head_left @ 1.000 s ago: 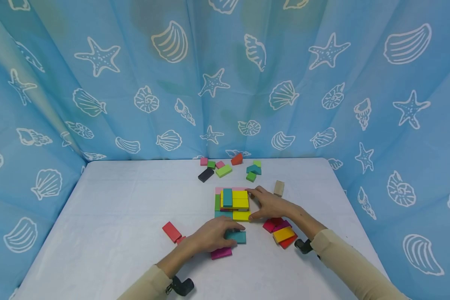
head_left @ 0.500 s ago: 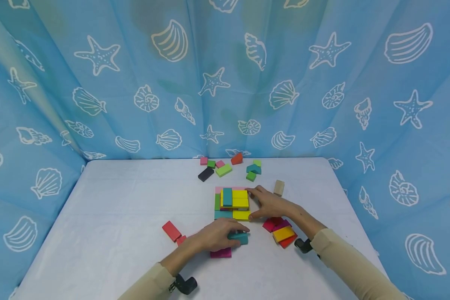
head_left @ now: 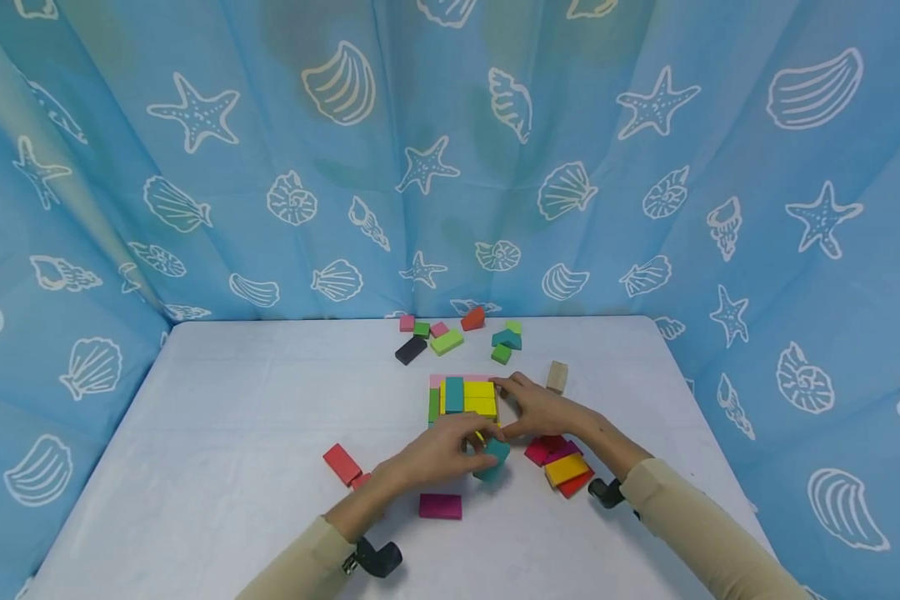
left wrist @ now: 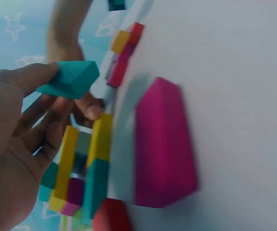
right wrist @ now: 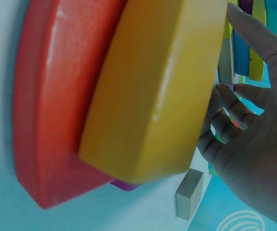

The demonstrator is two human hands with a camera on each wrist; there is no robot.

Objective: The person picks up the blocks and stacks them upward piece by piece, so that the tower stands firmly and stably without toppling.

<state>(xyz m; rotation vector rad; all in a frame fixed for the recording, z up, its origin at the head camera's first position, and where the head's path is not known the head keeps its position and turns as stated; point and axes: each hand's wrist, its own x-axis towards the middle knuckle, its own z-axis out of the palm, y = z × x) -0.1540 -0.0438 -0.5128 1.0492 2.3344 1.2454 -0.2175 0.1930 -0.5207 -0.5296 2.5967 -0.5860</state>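
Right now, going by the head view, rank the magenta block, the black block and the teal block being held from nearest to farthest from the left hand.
1. Teal block, in the grip of the left hand.
2. Magenta block, close by, on the person's side.
3. Black block, well out in front, slightly left.

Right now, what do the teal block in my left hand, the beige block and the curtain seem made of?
Teal block: likely smooth painted wood, given its even colour; plastic is possible. Beige block: probably bare wood, matte, with grain-like lines on one face. Curtain: seemingly printed fabric, matte, hanging in soft folds.
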